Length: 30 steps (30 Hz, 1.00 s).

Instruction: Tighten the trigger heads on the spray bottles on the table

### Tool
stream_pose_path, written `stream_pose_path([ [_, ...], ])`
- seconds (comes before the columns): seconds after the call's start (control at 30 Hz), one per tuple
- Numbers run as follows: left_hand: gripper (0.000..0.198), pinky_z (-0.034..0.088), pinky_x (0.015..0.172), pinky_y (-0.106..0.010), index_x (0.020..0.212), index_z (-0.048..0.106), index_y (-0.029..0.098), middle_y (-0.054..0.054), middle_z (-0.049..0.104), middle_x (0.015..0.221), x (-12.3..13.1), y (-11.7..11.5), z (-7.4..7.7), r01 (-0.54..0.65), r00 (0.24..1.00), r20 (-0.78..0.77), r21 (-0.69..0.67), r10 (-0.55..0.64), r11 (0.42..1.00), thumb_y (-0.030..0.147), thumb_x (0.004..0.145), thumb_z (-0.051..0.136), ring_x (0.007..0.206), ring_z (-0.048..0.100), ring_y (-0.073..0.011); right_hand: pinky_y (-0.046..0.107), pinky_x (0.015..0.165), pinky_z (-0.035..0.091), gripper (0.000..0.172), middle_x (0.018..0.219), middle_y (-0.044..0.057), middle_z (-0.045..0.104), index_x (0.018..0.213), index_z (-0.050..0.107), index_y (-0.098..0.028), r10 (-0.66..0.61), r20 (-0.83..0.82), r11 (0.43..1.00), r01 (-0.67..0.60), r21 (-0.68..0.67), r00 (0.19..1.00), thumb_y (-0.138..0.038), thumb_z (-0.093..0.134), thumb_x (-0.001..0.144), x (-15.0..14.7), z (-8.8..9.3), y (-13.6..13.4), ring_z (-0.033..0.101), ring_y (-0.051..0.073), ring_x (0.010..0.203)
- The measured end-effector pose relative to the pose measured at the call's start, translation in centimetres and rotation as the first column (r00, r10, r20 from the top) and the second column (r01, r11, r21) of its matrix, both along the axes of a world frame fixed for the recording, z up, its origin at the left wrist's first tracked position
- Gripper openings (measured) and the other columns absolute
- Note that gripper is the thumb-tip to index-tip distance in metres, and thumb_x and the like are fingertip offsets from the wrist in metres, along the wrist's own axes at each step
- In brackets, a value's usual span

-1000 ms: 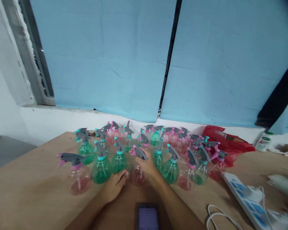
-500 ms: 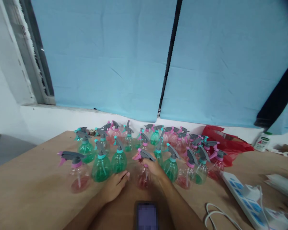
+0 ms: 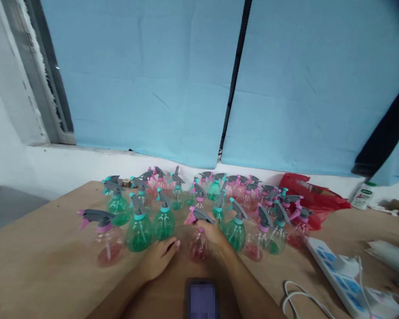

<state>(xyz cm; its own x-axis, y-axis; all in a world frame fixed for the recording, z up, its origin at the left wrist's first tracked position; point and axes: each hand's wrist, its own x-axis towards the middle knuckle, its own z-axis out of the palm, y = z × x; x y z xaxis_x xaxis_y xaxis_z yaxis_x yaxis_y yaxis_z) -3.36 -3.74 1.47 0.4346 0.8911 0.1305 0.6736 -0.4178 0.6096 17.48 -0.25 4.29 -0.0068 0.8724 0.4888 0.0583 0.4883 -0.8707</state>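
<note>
My right hand (image 3: 210, 231) is wrapped round the neck of a clear spray bottle (image 3: 199, 250) with a pink collar and grey trigger head. Pinkish-red colour shows in its lower part, and it stands upright on the table. To its left, my left hand (image 3: 158, 258) lies on the tabletop holding nothing, thumb apart from the fingers. Just beyond that hand stand two green spray bottles (image 3: 164, 223) with turquoise collars. Farther left is another pink-collared spray bottle (image 3: 108, 246). A green spray bottle (image 3: 235, 232) stands right of my right hand.
Several more pink and green spray bottles (image 3: 214, 189) crowd the back of the wooden table (image 3: 36, 248). At right lie a red plastic bag (image 3: 314, 199), a white power strip (image 3: 334, 277) with cables, and a white bottle (image 3: 363, 197). A phone-like device (image 3: 202, 299) is at the front edge.
Almost nothing differs. The view has shifted very slightly; my right hand keeps its grip on the spray bottle and my left hand stays on the table.
</note>
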Motion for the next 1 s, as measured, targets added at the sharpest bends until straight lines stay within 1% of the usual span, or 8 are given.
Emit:
stream_pose_path([
  [0.1,0.044,0.040,0.069,-0.026,0.078,0.057,0.022,0.000,0.065,0.070,0.04,-0.10,0.05,-0.003,1.000,-0.004,0.008,0.003,1.000,0.050,0.101,0.032,0.075,0.065,-0.0190,0.026,0.054,0.043,0.026,0.069,0.001,0.071,0.072,0.075,-0.021,0.154,-0.068,0.983,-0.159,-0.091,0.986,-0.017,0.050,0.065,-0.14,0.13,-0.26,0.055,0.016,0.057],
  [0.27,0.044,0.040,0.068,-0.026,0.077,0.055,0.022,0.001,0.064,0.068,0.10,-0.17,0.13,-0.002,1.000,0.000,0.004,0.002,1.000,0.052,0.101,0.033,0.075,0.065,-0.0191,0.029,0.066,0.049,0.030,0.064,0.000,0.068,0.075,0.076,-0.023,0.194,-0.017,0.979,-0.195,-0.061,0.981,-0.017,0.049,0.064,0.01,0.36,-0.17,0.058,0.018,0.062],
  [0.3,0.044,0.040,0.068,-0.026,0.077,0.055,0.023,0.001,0.064,0.067,0.10,-0.14,0.09,-0.001,1.000,-0.003,0.004,0.001,1.000,0.052,0.101,0.033,0.075,0.065,-0.0191,0.029,0.065,0.050,0.031,0.064,0.000,0.068,0.076,0.077,-0.023,0.197,-0.016,0.979,-0.198,-0.056,0.980,-0.017,0.049,0.064,0.01,0.36,-0.18,0.058,0.018,0.061],
  [0.47,0.043,0.040,0.069,-0.026,0.079,0.056,0.023,0.000,0.066,0.071,0.04,0.04,-0.22,0.001,1.000,-0.011,0.017,-0.001,1.000,0.051,0.101,0.032,0.076,0.065,-0.0189,0.025,0.052,0.043,0.036,0.072,0.003,0.072,0.082,0.078,-0.020,0.153,-0.058,0.983,-0.158,-0.095,0.987,-0.016,0.047,0.064,-0.21,0.28,-0.38,0.055,0.016,0.057],
  [0.67,0.043,0.039,0.069,-0.026,0.078,0.056,0.023,0.001,0.064,0.071,0.01,-0.01,-0.19,0.001,1.000,-0.009,0.002,-0.001,1.000,0.052,0.101,0.033,0.075,0.064,-0.0186,0.027,0.061,0.050,0.040,0.071,-0.002,0.073,0.095,0.078,-0.025,0.168,-0.015,0.986,-0.168,0.000,0.986,-0.017,0.051,0.067,-0.07,0.44,0.10,0.061,0.017,0.062],
  [0.8,0.042,0.039,0.069,-0.026,0.080,0.056,0.022,0.001,0.064,0.073,0.01,-0.04,-0.12,0.009,1.000,-0.007,0.003,-0.009,1.000,0.051,0.101,0.034,0.073,0.063,-0.0176,0.027,0.064,0.050,0.030,0.073,0.000,0.073,0.081,0.076,-0.022,0.153,-0.073,0.987,-0.155,-0.028,0.986,-0.015,0.051,0.066,-0.23,0.19,-0.21,0.063,0.018,0.068],
  [0.9,0.041,0.039,0.068,-0.026,0.081,0.059,0.022,0.001,0.064,0.072,0.01,-0.11,0.00,0.012,1.000,-0.010,0.000,-0.012,1.000,0.051,0.100,0.036,0.074,0.063,-0.0179,0.026,0.058,0.048,0.022,0.069,0.001,0.070,0.071,0.072,-0.021,0.090,-0.109,0.990,-0.101,-0.100,0.990,-0.015,0.051,0.066,-0.46,-0.10,-0.45,0.060,0.017,0.063],
  [1.0,0.042,0.038,0.066,-0.026,0.082,0.061,0.022,0.001,0.065,0.072,0.01,-0.15,0.07,0.022,1.000,-0.016,0.001,-0.022,1.000,0.052,0.099,0.037,0.072,0.062,-0.0177,0.025,0.058,0.047,0.023,0.072,0.001,0.071,0.075,0.073,-0.021,0.089,-0.077,0.993,-0.095,-0.070,0.993,-0.017,0.052,0.069,-0.65,-0.47,-0.04,0.058,0.016,0.063],
])
